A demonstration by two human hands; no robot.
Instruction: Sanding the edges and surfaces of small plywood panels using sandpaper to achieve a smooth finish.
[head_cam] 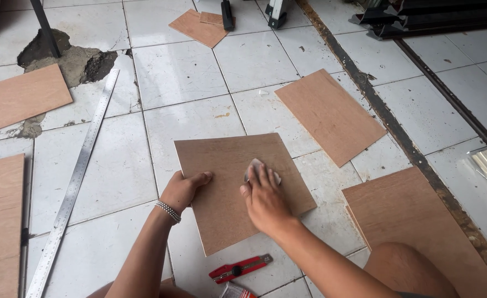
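Plywood panel (238,187) sands best with the left hand (184,190) gripping its edge while the right hand (262,201) fingers press the sandpaper (253,165) flat.

I see open tile just beyond the plywood sheet (238,187) under my hands, wide enough to pass toward the far tiles. On my right another plywood panel (331,113) lies near, and a larger one (420,226) sits beside my knee (403,270), narrowing that side. On my left the steel ruler (75,182) runs lengthwise across bare tile. A red utility knife (239,269) lies near my right forearm.
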